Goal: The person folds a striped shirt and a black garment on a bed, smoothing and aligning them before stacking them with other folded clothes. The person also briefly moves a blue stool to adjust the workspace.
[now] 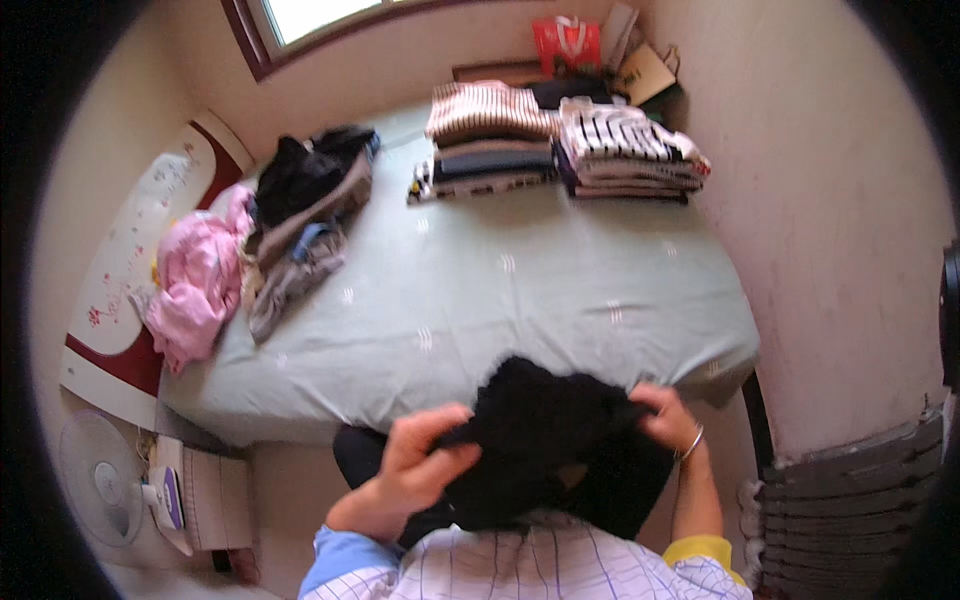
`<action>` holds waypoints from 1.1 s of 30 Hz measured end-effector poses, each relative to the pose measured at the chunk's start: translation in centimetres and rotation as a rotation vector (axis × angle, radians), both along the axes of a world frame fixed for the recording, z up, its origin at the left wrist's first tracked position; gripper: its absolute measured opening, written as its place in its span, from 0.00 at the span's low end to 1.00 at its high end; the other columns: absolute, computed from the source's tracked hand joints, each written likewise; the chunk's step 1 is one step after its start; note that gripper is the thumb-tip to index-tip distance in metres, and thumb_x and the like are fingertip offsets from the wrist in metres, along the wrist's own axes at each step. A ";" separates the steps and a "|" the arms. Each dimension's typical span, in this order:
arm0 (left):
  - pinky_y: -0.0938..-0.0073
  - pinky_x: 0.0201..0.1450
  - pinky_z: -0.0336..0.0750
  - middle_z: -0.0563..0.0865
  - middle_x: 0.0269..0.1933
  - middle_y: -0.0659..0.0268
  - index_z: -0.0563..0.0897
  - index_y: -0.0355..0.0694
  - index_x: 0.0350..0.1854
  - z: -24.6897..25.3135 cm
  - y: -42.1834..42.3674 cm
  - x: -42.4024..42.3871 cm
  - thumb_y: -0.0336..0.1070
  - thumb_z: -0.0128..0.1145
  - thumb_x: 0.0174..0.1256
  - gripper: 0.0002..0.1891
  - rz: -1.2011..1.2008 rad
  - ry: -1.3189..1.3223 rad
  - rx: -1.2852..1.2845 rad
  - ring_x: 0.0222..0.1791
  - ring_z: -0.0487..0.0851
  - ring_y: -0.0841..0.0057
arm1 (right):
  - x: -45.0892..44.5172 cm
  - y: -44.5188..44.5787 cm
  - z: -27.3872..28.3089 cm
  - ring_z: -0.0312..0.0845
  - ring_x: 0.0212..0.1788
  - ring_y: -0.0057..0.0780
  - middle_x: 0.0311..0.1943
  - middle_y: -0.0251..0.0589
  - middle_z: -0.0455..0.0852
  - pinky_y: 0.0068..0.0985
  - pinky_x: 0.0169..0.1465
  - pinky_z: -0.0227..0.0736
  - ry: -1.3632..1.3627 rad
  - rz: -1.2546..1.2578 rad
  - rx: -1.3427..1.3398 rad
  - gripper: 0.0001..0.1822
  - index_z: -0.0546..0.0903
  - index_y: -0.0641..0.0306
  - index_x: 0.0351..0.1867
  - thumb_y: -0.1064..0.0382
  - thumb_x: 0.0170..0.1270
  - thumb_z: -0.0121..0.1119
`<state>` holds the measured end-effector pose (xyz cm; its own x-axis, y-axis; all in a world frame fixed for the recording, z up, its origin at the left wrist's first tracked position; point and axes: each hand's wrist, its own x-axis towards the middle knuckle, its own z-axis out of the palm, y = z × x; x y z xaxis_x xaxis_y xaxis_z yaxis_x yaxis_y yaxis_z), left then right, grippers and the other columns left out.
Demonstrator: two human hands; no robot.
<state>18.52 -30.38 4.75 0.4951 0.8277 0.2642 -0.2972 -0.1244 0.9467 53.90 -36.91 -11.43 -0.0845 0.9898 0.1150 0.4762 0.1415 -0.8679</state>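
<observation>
A black cloth garment (540, 435) is stretched between my two hands, above my lap and close to the bed's near edge. My left hand (420, 465) pinches its left side between thumb and fingers. On the other side, my right hand (667, 420), with a silver bangle at the wrist, grips the garment's right edge. The garment's lower part blends into my dark trousers, so its full shape cannot be told.
The bed has a pale green sheet (480, 300). Folded clothes stand in a left stack (491, 142) and a right stack (634, 154). Loose dark clothes (300, 180) and pink cloth (199, 277) lie by the headboard (135, 247). A fan (109, 480) stands lower left.
</observation>
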 end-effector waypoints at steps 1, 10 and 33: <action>0.84 0.32 0.67 0.80 0.35 0.72 0.80 0.30 0.45 0.1 0.1 -0.6 0.21 0.58 0.60 0.11 0.059 -0.020 -0.082 0.33 0.74 0.87 | 1.2 0.0 0.6 0.77 0.41 0.25 0.35 0.38 0.83 0.26 0.47 0.72 0.093 -0.055 -0.099 0.11 0.79 0.68 0.39 0.73 0.52 0.55; 0.81 0.42 0.72 0.83 0.39 0.69 0.82 0.32 0.50 -0.3 20.7 -0.4 0.35 0.55 0.69 0.14 0.500 0.199 0.314 0.37 0.77 0.84 | 6.1 21.4 12.3 0.79 0.52 0.49 0.49 0.50 0.84 0.36 0.58 0.71 -0.506 -0.429 0.788 0.14 0.78 0.65 0.50 0.66 0.63 0.54; 0.76 0.40 0.75 0.85 0.35 0.61 0.81 0.27 0.43 -25.7 27.4 -9.8 0.47 0.63 0.60 0.23 0.387 0.874 -0.248 0.34 0.82 0.72 | -10.8 1.5 -12.3 0.75 0.44 0.21 0.42 0.35 0.78 0.21 0.51 0.72 0.841 -0.725 -0.157 0.14 0.73 0.68 0.54 0.72 0.68 0.54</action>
<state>8.70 -3.01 -20.97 0.1167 0.9562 -0.2683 0.5386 0.1661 0.8260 43.09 -35.39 -23.75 0.5635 0.7818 -0.2669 -0.3451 -0.0707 -0.9359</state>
